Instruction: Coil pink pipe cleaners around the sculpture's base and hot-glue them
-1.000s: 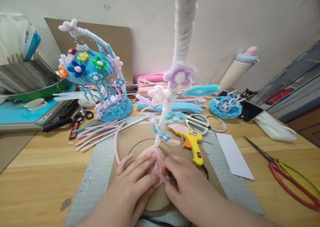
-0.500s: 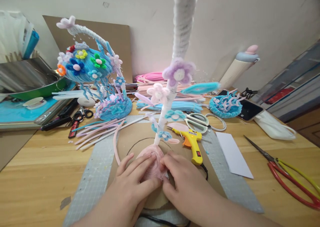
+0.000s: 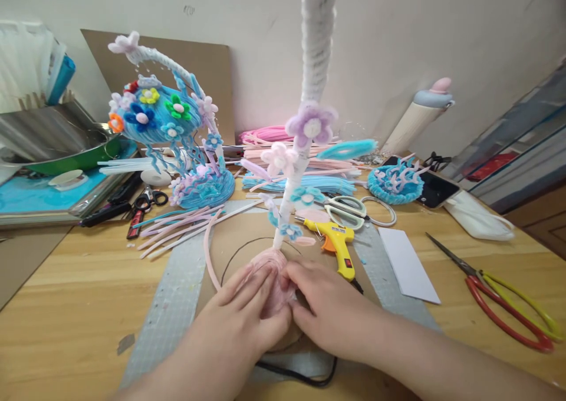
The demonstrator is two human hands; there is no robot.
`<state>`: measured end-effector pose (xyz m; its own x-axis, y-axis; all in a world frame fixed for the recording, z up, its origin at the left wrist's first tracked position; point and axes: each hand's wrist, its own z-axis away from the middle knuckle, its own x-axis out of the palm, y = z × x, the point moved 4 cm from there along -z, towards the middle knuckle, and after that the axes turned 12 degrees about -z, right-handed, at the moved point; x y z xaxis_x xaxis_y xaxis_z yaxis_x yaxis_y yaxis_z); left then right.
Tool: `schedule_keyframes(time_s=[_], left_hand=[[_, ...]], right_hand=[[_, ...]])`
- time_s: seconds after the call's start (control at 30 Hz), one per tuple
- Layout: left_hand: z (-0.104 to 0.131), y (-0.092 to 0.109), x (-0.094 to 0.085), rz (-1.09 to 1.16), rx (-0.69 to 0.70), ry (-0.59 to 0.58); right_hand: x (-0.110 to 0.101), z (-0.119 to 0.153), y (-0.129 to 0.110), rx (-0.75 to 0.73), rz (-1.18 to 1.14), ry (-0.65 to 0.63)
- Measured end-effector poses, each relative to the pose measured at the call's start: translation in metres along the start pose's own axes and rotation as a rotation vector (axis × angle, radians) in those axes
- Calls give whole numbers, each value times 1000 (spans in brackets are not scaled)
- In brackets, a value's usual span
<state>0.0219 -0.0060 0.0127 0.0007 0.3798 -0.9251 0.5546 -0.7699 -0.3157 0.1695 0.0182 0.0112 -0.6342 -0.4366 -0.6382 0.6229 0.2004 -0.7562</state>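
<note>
A pink coiled pipe-cleaner base [image 3: 277, 295] sits on a cardboard sheet [image 3: 234, 230] with a drawn circle. Out of its far side rises a white wrapped stem [image 3: 294, 183], bearing a purple flower [image 3: 312, 127], a pale pink flower [image 3: 279, 159] and blue flowers. My left hand [image 3: 247, 312] lies over the coil's left side, its fingers on top and its thumb at the near edge, closed round it. My right hand [image 3: 327, 306] pinches the coil's right edge between thumb and fingers; its fingertips are partly hidden. A loose pink strip [image 3: 210, 253] curves out beside my left hand.
A yellow glue gun [image 3: 338, 242] lies right of the stem. Red-and-yellow-handled scissors [image 3: 495, 289] and white card [image 3: 409, 265] are farther right. Behind stand pipe-cleaner bundles [image 3: 305, 183], a blue flowered model [image 3: 163, 118], pale-handled scissors [image 3: 349, 209] and a small blue basket [image 3: 395, 183].
The whole view has shifted slightly. The fingers of my left hand have drawn closer together on the coil. My right hand stays at the coil's right edge.
</note>
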Motion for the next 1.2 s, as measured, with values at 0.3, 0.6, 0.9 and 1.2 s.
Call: schedule_keyframes(time_s=[0.3,0.6,0.9,1.2], left_hand=[[-5,-1,-3,-33,27,16],[2,-10,6,124,-41,-64],[7,-5,13,84,-79,-34],[6,-8,11,57,-20,-25]], right_hand=[[-6,13,11,-1,-260,54],[-2,14,23,118,-648,83],[11,14,23,270,-1372,-104],[10,17,17,184,-1410,-112]])
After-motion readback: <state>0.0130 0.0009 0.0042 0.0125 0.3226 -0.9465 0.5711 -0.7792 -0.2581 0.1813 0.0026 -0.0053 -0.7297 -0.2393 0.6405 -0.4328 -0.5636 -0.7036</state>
